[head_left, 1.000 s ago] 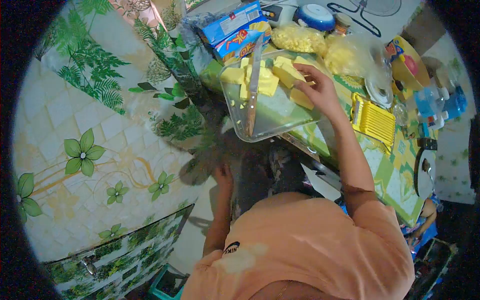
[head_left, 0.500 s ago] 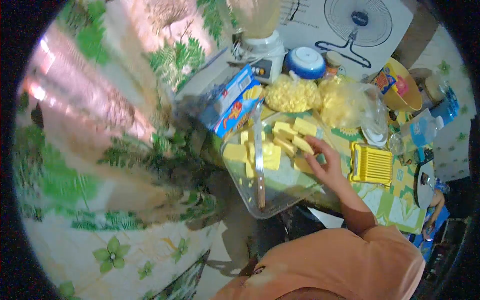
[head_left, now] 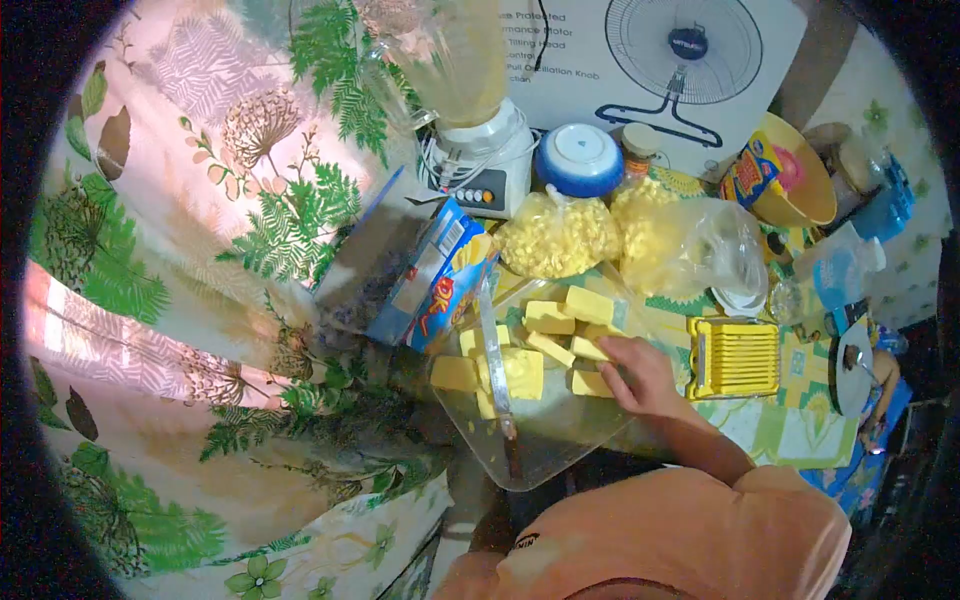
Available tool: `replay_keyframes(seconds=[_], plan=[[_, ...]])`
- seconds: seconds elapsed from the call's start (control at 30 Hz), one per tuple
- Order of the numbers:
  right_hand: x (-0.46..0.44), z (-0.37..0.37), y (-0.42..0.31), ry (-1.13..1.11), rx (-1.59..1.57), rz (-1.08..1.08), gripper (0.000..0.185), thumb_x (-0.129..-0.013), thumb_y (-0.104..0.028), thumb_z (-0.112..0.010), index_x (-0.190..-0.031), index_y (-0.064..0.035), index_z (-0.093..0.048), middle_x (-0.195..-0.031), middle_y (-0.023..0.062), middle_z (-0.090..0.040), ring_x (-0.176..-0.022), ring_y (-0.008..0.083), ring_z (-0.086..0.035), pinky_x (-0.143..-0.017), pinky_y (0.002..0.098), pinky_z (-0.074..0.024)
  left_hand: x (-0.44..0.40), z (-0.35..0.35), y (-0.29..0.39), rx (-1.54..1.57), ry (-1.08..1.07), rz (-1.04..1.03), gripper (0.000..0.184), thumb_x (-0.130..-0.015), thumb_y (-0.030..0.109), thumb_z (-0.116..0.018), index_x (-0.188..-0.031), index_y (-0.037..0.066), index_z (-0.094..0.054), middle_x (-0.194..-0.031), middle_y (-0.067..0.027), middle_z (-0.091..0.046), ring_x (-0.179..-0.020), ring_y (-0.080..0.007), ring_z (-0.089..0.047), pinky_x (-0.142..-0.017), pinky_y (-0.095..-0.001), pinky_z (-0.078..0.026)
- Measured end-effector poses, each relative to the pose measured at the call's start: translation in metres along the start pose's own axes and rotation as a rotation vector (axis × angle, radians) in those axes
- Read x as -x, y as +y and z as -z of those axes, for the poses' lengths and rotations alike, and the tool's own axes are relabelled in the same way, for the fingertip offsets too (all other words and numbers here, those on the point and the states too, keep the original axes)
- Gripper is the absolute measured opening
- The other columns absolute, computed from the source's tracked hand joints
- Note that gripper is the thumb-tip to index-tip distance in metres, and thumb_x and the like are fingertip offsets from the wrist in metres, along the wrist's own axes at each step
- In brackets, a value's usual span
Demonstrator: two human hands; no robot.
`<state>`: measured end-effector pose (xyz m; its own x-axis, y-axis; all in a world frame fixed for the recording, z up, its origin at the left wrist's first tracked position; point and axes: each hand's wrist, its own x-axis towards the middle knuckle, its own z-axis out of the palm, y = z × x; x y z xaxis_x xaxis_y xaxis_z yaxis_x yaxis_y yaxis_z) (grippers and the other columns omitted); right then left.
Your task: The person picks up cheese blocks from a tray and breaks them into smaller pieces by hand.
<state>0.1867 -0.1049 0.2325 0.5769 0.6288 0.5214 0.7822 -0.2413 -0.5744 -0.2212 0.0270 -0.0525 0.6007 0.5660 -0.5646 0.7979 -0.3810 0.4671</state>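
My right hand [head_left: 643, 378] reaches over a clear glass tray [head_left: 545, 462] from the right, its thumb and fingers closed about a pale yellow cheese block [head_left: 589, 349]. Another yellow block [head_left: 590, 383] lies beside the thumb. Several more blocks, such as one at the back [head_left: 589, 304], are spread in the tray. On the left, a knife [head_left: 495, 355] with a brown handle lies across a larger yellow piece [head_left: 525, 372]. My left hand is out of view.
A yellow wire slicer [head_left: 737, 358] sits right of the tray. Behind stand a blue box [head_left: 432, 285], a blender [head_left: 490, 150], a blue bowl [head_left: 580, 160] and bags of yellow bits [head_left: 560, 235]. A yellow basin [head_left: 805, 185] is farther right; a floral curtain [head_left: 200, 330] hangs left.
The view has shifted, so the tray and items appear lower and slightly left. My right hand stays over the tray's right side, with the block in its fingers now lower among the others.
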Motion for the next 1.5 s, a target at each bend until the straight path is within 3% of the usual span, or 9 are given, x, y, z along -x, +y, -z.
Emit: replay_keyframes(seconds=[0.17, 0.4, 0.6, 0.8, 0.97, 1.03, 1.27, 1.37, 1.5], plan=[[-0.003, 0.009, -0.012, 0.051, -0.121, -0.101, 0.032, -0.08, -0.008, -0.061, -0.112, -0.006, -0.057, -0.101, 0.0164, -0.062, -0.086, 0.0322, -0.061, -0.074, 0.0369, -0.0491, -0.049, 0.032, 0.013, 0.025, -0.038, -0.077, 0.029, -0.088, 0.03, -0.053, -0.095, 0.003, -0.062, -0.083, -0.0131, -0.064, -0.069, -0.0235, -0.061, -0.064, -0.0361, -0.049], [0.002, -0.001, -0.002, 0.124, -0.604, -0.414, 0.039, -0.082, -0.009, -0.062, -0.119, -0.003, -0.053, -0.098, 0.0058, -0.062, -0.086, 0.0138, -0.059, -0.072, 0.0273, -0.0479, -0.092, 0.109, 0.081, 0.106, -0.326, -0.192, 0.03, -0.088, 0.031, -0.053, -0.094, 0.003, -0.063, -0.084, -0.0132, -0.065, -0.07, -0.0241, -0.063, -0.064, -0.0369, -0.05], [-0.002, 0.007, -0.007, -0.011, -0.995, -0.574, 0.035, -0.084, -0.003, -0.06, -0.118, -0.0031, -0.052, -0.115, 0.005, -0.056, -0.089, 0.0136, -0.061, -0.07, 0.0261, -0.051, -0.013, 0.207, 0.197, -0.035, -0.793, -0.811, 0.023, -0.083, 0.023, -0.061, -0.093, 0.003, -0.062, -0.076, -0.0131, -0.063, -0.066, -0.0233, -0.059, -0.061, -0.0345, -0.047], [0.002, 0.006, -0.004, -0.104, -0.972, -0.566, 0.03, -0.083, 0.001, -0.059, -0.113, -0.002, -0.056, -0.109, 0.0051, -0.057, -0.088, 0.0126, -0.061, -0.073, 0.0257, -0.0522, 0.042, 0.264, 0.29, 0.079, -0.508, -1.05, 0.021, -0.083, 0.023, -0.062, -0.088, 0.003, -0.064, -0.076, -0.0102, -0.063, -0.065, -0.0187, -0.058, -0.059, -0.0316, -0.046], [0.002, 0.009, -0.019, -0.087, -1.016, -0.494, 0.026, -0.081, 0.003, -0.06, -0.107, -0.001, -0.059, -0.106, 0.0048, -0.057, -0.089, 0.0125, -0.06, -0.077, 0.0259, -0.0516, 0.025, 0.238, 0.342, 0.435, 0.057, -0.804, 0.019, -0.084, 0.018, -0.06, -0.098, 0.004, -0.06, -0.075, -0.0024, -0.057, -0.061, -0.0068, -0.049, -0.053, -0.022, -0.04], [0.003, 0.011, -0.023, -0.087, -1.004, -0.434, 0.027, -0.08, 0.002, -0.061, -0.107, -0.0008, -0.059, -0.106, 0.0048, -0.057, -0.089, 0.0128, -0.06, -0.079, 0.0263, -0.0506, 0.01, 0.23, 0.362, 0.622, 0.078, -0.862, 0.019, -0.088, 0.017, -0.057, -0.099, 0.002, -0.059, -0.075, -0.0015, -0.057, -0.059, -0.0056, -0.048, -0.052, -0.0214, -0.04], [-0.003, 0.005, -0.011, -0.027, -0.873, -0.445, 0.029, -0.077, -0.007, -0.068, -0.105, -0.0046, -0.062, -0.091, -0.0014, -0.058, -0.075, 0.0047, -0.05, -0.063, 0.018, -0.0406, -0.022, 0.231, 0.384, 0.748, -0.341, -0.676, 0.023, -0.091, 0.02, -0.054, -0.09, -0.002, -0.061, -0.074, -0.0047, -0.059, -0.055, -0.0084, -0.055, -0.054, -0.0222, -0.048], [0.001, 0.006, -0.013, -0.054, -0.979, -0.421, 0.024, -0.08, -0.003, -0.066, -0.104, -0.0025, -0.061, -0.108, 0.0052, -0.057, -0.091, 0.0093, -0.055, -0.078, 0.0217, -0.0455, -0.031, 0.228, 0.386, 0.753, -0.333, -0.664, 0.024, -0.091, 0.021, -0.055, -0.089, -0.002, -0.061, -0.071, -0.005, -0.06, -0.055, -0.0082, -0.055, -0.052, -0.0227, -0.047], [0.002, -0.002, -0.004, 0.081, -0.96, -0.328, 0.022, -0.078, -0.001, -0.067, -0.099, -0.0025, -0.063, -0.106, 0.0072, -0.057, -0.094, 0.0112, -0.055, -0.074, 0.021, -0.0448, -0.035, 0.23, 0.39, 0.693, -0.37, -0.682, 0.026, -0.089, 0.021, -0.057, -0.093, -0.004, -0.061, -0.072, -0.0048, -0.06, -0.056, -0.0086, -0.056, -0.053, -0.023, -0.048]])
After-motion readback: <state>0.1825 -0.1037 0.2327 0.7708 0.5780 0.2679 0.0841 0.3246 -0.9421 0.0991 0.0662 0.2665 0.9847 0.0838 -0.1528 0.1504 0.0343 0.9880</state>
